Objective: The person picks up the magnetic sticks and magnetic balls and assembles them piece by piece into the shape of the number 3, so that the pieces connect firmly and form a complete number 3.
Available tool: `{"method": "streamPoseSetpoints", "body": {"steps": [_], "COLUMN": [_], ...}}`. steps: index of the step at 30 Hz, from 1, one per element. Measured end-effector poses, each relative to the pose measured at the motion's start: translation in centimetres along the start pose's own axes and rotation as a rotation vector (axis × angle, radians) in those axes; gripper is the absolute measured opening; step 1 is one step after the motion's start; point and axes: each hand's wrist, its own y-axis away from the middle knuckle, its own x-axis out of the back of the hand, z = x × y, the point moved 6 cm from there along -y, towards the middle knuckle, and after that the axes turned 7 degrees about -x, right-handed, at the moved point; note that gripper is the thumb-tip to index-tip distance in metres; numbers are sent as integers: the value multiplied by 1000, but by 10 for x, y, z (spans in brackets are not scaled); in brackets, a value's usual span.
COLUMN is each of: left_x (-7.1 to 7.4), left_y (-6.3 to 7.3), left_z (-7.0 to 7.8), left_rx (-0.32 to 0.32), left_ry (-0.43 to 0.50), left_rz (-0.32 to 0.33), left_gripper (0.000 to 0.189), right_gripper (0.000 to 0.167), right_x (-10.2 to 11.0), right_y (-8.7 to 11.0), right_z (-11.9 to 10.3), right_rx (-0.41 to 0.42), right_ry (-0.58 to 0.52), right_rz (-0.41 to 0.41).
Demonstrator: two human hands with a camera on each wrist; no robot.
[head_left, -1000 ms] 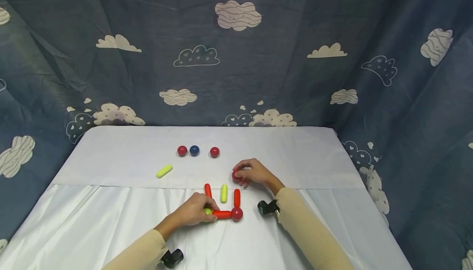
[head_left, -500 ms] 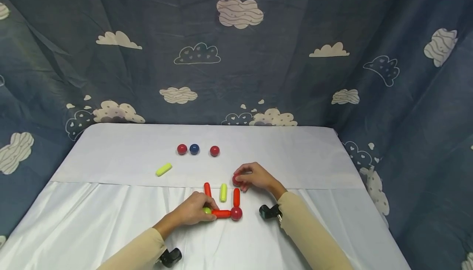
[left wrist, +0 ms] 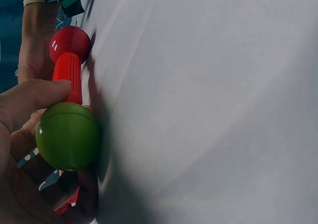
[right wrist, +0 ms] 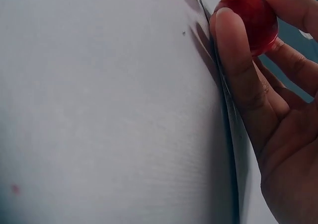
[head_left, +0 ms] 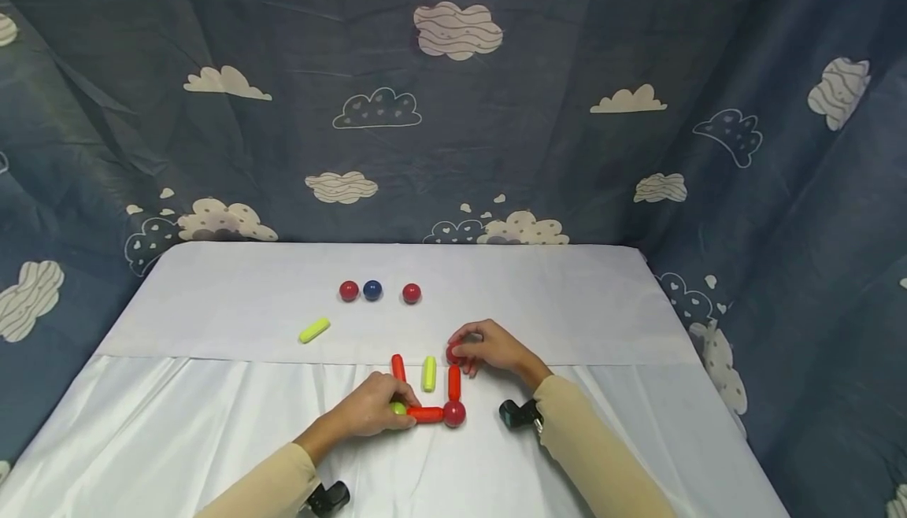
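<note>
My left hand [head_left: 373,404] curls round a green ball [left wrist: 68,137], its thumb lying on a red stick [left wrist: 68,75] joined to that ball. This stick runs right to a red ball [head_left: 454,413]. From the two corner balls, a left red stick [head_left: 398,367] and a right red stick [head_left: 454,382] point away from me, forming a U. With thumb and fingers, my right hand [head_left: 492,347] pinches another red ball [right wrist: 254,23] at the far end of the right stick; ball and stick meet in the right wrist view. A yellow-green stick [head_left: 429,374] lies inside the U.
Farther back on the white cloth [head_left: 553,290] sit a red ball [head_left: 349,290], a blue ball [head_left: 372,290] and another red ball [head_left: 412,293]. A loose yellow-green stick [head_left: 315,330] lies to the left. A dark cloud-print curtain [head_left: 496,132] hangs behind the table.
My right hand has come nearer to me with its red ball, from beyond the right stick to that stick's far end. The left hand keeps its hold in the same place.
</note>
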Motion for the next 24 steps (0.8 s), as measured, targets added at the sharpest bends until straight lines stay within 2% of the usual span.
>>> {"method": "streamPoseSetpoints", "body": {"steps": [14, 24], "left_x": [0, -1], "left_y": [-2, -1], "left_z": [-2, -3], "left_rx": [4, 15], "left_ry": [0, 3], "left_rz": [-8, -14], "left_gripper": [14, 14], "right_gripper": [21, 23], "right_x": [0, 0], "right_y": [0, 0], "right_z": [1, 1], "right_rx": [0, -16], "right_ry": [63, 65], "right_rz": [20, 26]}}
